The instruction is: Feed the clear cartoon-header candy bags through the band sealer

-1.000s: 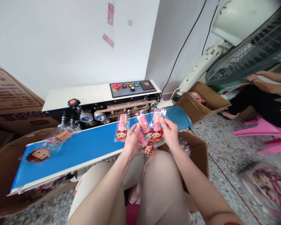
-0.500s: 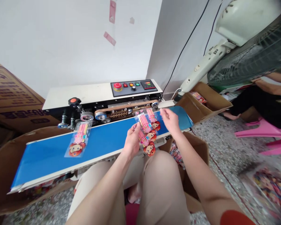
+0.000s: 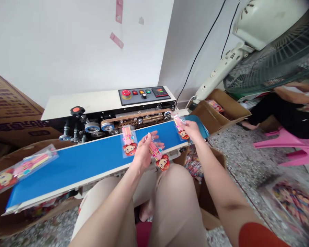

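My left hand [image 3: 145,149] is closed on a clear packet of pink sticks [image 3: 160,157] with a red-haired cartoon face, held over the belt's near edge. My right hand [image 3: 192,129] pinches another such packet [image 3: 180,127] at the right end of the blue conveyor belt [image 3: 92,164], its top close to the sealing machine's [image 3: 141,118] rollers. A third packet [image 3: 129,141] lies on the belt left of my left hand. One more packet [image 3: 23,168] slants over the belt's left end.
An open cardboard box [image 3: 221,113] stands beyond the belt's right end, below a large fan [image 3: 270,58]. Another box holding packets [image 3: 194,164] sits under the belt. A seated person's arm and a pink stool [image 3: 285,144] are at the right.
My right hand has gone from empty to gripping a packet at the belt's right end. Fewer packets show by my left hand. A packet has travelled left to the belt's end.
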`<state>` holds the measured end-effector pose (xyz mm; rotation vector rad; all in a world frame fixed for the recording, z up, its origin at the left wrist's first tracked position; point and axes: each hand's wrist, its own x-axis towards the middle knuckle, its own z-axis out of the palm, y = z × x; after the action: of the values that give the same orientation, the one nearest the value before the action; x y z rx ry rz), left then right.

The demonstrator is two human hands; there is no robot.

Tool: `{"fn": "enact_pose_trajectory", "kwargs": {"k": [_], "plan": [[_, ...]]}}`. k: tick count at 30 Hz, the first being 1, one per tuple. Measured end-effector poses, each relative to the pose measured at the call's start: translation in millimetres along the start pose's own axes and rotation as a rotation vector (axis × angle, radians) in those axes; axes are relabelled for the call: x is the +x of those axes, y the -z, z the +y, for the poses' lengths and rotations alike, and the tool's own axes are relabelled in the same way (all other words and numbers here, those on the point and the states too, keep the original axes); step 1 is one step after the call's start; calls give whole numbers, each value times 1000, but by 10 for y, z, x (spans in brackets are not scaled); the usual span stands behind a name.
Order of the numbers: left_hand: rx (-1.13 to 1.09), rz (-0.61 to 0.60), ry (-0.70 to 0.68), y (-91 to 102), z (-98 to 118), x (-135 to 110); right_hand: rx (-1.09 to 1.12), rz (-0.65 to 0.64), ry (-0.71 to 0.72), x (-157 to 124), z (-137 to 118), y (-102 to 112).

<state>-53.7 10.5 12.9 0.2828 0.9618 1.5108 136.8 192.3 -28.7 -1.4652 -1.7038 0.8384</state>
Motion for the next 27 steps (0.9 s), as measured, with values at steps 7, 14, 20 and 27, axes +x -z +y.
{"fn": "enact_pose_trajectory", "kwargs": {"k": [7, 14, 20, 27], "plan": [[-55, 20, -9, -26, 76, -11, -215, 64, 199, -506, -420, -197], [-115, -3, -129, -6, 37, 6, 223, -409, 153, -1349, -782, -422], [-112, 11, -201, -7, 59, -16, 456, -167, -63, -941, -485, -265], [28, -50, -119, 30, 108, -46, -200, 231, -88, -53, -86, -75]]}}
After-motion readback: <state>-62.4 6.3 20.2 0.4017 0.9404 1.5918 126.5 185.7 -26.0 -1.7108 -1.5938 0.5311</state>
